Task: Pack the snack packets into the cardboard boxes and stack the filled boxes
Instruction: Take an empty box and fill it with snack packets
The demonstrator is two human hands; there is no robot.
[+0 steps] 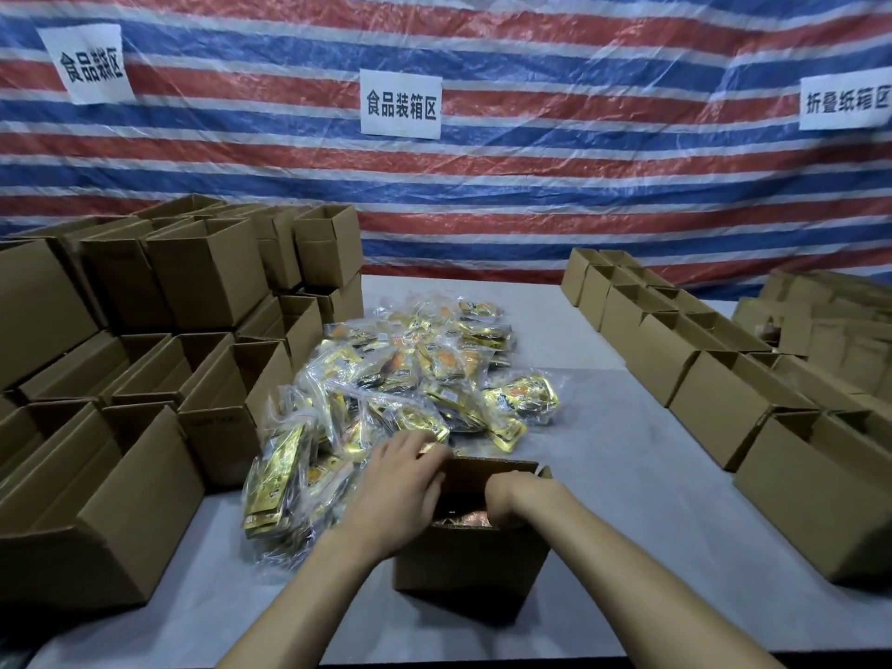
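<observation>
An open cardboard box (470, 555) stands on the grey table in front of me, with packets partly visible inside. My left hand (398, 494) rests on the box's left rim, fingers reaching over its far edge. My right hand (504, 494) is dipped into the box, its fingers hidden inside, so what it holds cannot be told. A pile of gold and black snack packets (400, 379) in clear wrap lies just beyond and left of the box.
Stacked open cardboard boxes (145, 340) fill the left side of the table. A row of open boxes (685, 350) runs along the right, with more behind. A striped tarp with paper signs (400, 103) hangs at the back.
</observation>
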